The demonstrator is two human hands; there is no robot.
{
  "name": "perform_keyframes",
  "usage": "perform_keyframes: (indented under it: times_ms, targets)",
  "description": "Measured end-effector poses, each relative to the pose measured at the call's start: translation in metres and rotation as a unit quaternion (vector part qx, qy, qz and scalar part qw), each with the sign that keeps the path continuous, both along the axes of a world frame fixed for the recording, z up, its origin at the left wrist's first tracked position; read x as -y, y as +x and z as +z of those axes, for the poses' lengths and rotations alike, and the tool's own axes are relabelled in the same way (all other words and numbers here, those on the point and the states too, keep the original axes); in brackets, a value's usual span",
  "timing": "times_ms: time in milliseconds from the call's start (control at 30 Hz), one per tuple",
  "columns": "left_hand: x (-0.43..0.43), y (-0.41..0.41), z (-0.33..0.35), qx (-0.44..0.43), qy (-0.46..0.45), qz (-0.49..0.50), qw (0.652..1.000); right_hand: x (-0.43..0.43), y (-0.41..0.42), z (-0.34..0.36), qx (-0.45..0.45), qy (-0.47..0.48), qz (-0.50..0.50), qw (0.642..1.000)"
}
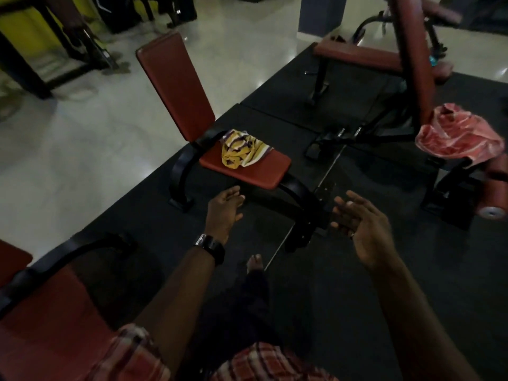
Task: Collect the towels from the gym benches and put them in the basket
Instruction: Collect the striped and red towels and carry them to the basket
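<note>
A crumpled yellow, white and purple striped towel (243, 148) lies on the seat of a red upright bench (247, 167) just ahead. A red and pink patterned towel (457, 134) is heaped on another red bench at the right. My left hand (224, 211) reaches forward below the seat's front edge, fingers relaxed and holding nothing. My right hand (360, 224) hovers to the right of it, fingers spread and empty. Neither hand touches a towel. No basket is in view.
A third red bench (46, 314) with a black frame stands at the lower left. A flat red bench (360, 55) and an inclined pad stand at the back right. Black rubber mats cover the floor here; pale tiled floor lies to the left. My bare foot (254, 264) shows below.
</note>
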State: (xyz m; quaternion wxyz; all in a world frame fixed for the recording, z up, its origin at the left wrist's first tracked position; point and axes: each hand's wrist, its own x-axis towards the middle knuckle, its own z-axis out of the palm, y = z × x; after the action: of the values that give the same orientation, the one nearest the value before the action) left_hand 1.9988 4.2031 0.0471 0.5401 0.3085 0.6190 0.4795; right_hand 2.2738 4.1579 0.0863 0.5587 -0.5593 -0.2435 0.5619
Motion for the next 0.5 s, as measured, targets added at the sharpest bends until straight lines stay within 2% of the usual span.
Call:
perform_keyframes:
  times_ms: [167,333,500]
  targets:
    - [-0.177,-0.009,-0.064,-0.005,-0.066,-0.002,0.998,-0.143,0.0,-0.031,0.022,-0.024,-0.008,0.999]
    - [-0.361,-0.03,-0.163,-0.055,-0.171,0.01,0.984,-0.283,-0.008,-0.087,0.054,-0.108,0.005,0.993]
    - [-0.496,-0.054,-0.271,-0.133,-0.256,-0.022,0.957,-0.387,-0.015,-0.157,0.045,-0.195,0.022,0.979]
